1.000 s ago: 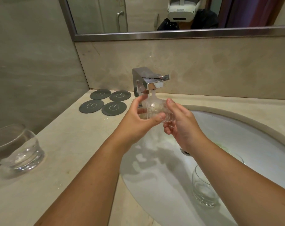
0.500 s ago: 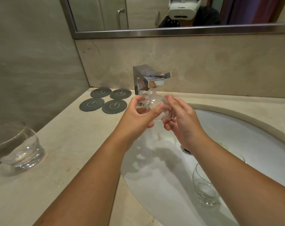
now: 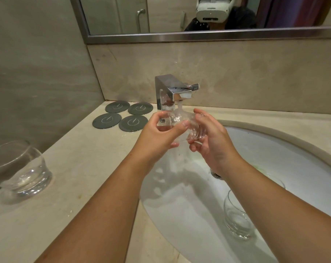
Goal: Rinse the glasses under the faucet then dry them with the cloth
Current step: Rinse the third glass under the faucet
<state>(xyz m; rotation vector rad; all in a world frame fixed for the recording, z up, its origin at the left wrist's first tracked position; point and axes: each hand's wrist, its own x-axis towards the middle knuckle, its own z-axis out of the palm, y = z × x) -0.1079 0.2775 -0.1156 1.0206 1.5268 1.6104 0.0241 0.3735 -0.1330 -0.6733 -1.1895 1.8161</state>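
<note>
Under the running chrome faucet (image 3: 172, 92) I hold a clear glass (image 3: 187, 126) tilted over the white sink (image 3: 274, 154). My left hand (image 3: 157, 133) grips its left side, thumb across the front. My right hand (image 3: 212, 137) curls round its right side. Water streams over the glass and splashes down into the basin. A second clear glass (image 3: 20, 171) stands upright on the counter at the far left. A third glass (image 3: 238, 219) sits in the sink by my right forearm. No cloth is in view.
Several dark round coasters (image 3: 121, 116) lie on the beige counter (image 3: 81, 168) left of the faucet. A mirror (image 3: 198, 16) hangs above the backsplash. The drain (image 3: 216, 174) shows beside my right wrist. A stone wall closes the left side.
The glass has turned a little in my hands under the stream. Both hands stay in about the same place below the spout.
</note>
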